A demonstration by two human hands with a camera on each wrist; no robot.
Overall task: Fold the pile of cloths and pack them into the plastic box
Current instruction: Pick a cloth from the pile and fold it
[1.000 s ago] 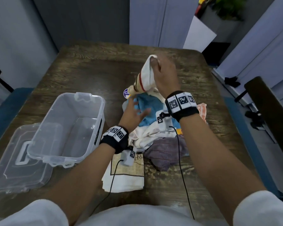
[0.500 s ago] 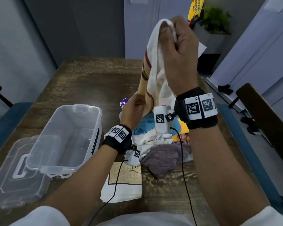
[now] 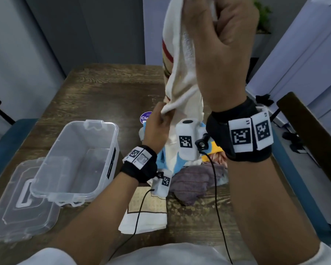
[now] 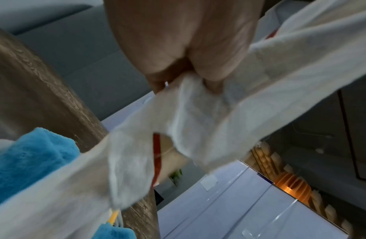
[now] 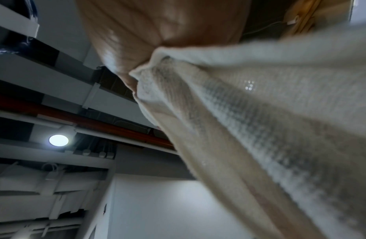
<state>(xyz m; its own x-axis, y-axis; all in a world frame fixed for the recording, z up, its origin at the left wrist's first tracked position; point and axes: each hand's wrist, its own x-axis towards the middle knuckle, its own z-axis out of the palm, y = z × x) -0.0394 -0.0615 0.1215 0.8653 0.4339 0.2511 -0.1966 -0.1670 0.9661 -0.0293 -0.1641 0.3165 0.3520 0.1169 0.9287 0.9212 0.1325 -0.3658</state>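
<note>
My right hand [image 3: 221,18] holds a white cloth [image 3: 182,64] with red and tan stripes high above the table, gripping its top edge [image 5: 149,76]. Lower down, my left hand [image 3: 158,121] pinches another edge of the same cloth [image 4: 190,90]. The cloth hangs between them over the pile of cloths [image 3: 199,176], which shows blue, yellow and purple pieces. The clear plastic box [image 3: 52,180] stands open on the left of the table, with nothing in it. One folded white cloth [image 3: 147,215] lies near the front edge.
The box's clear lid [image 3: 13,213] lies flat at the front left, partly under the box. A purple round sticker [image 3: 146,118] is on the wooden table [image 3: 96,96]. A dark chair back [image 3: 304,123] stands to the right. Thin black cables run from both wristbands.
My right hand has lifted the white striped cloth from just above the pile to high up. My left hand rose off the pile and took hold of the cloth's lower edge.
</note>
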